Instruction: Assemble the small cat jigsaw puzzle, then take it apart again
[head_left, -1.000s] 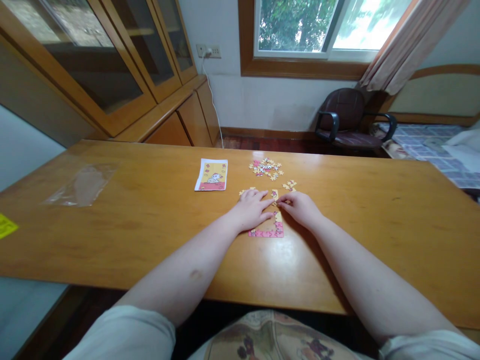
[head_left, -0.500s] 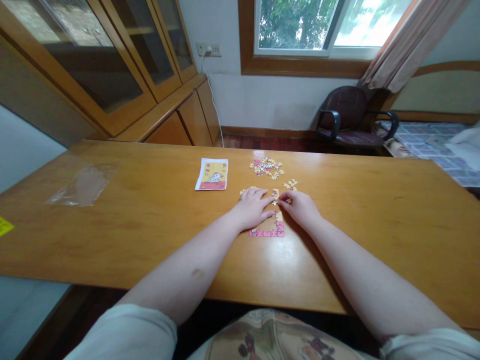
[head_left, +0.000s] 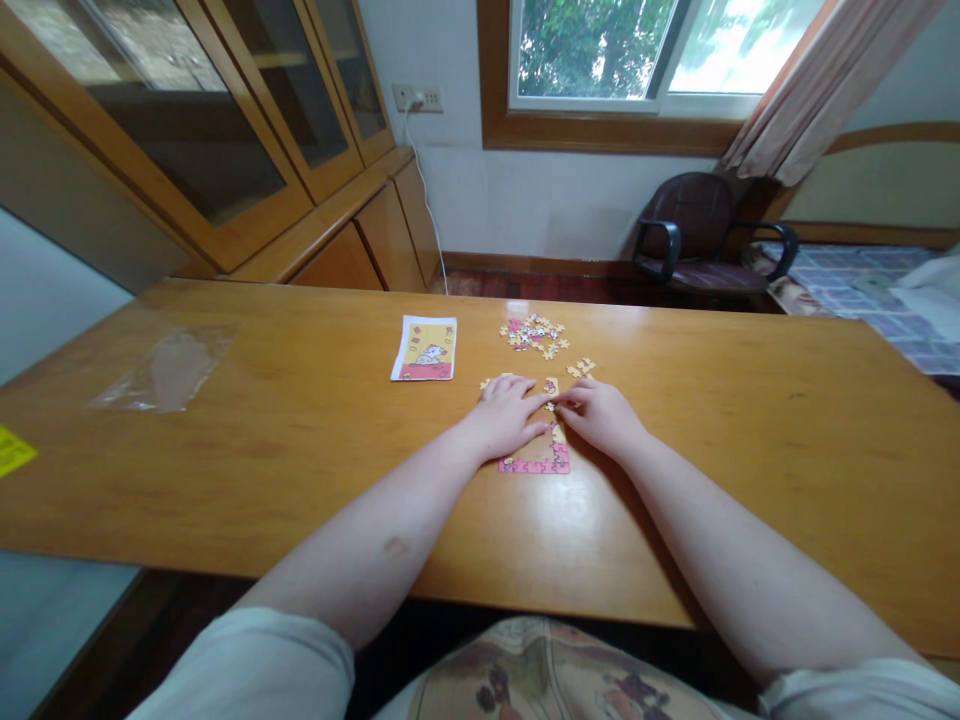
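My left hand [head_left: 511,415] lies with its fingers spread over the left side of a partly joined jigsaw puzzle [head_left: 534,467], whose pink lower edge shows below the palm. Its index fingertip reaches a short yellow strip [head_left: 552,386] along the puzzle's right side. Thumb and fingers of my right hand [head_left: 592,412] are pinched together at a small yellow puzzle piece [head_left: 550,407], partly hidden by the fingertips. Just beyond the right hand lie a few loose yellow pieces [head_left: 580,368].
A heap of loose pieces [head_left: 532,334] lies farther back on the wooden table [head_left: 315,440]. Left of it is a reference picture card [head_left: 425,349] with a white animal on it. A clear plastic bag [head_left: 176,370] rests at the far left, near a yellow sticker [head_left: 13,451].
My right fingertips have shifted very slightly at the yellow strip, close to the left index finger. The left hand stays where it was.
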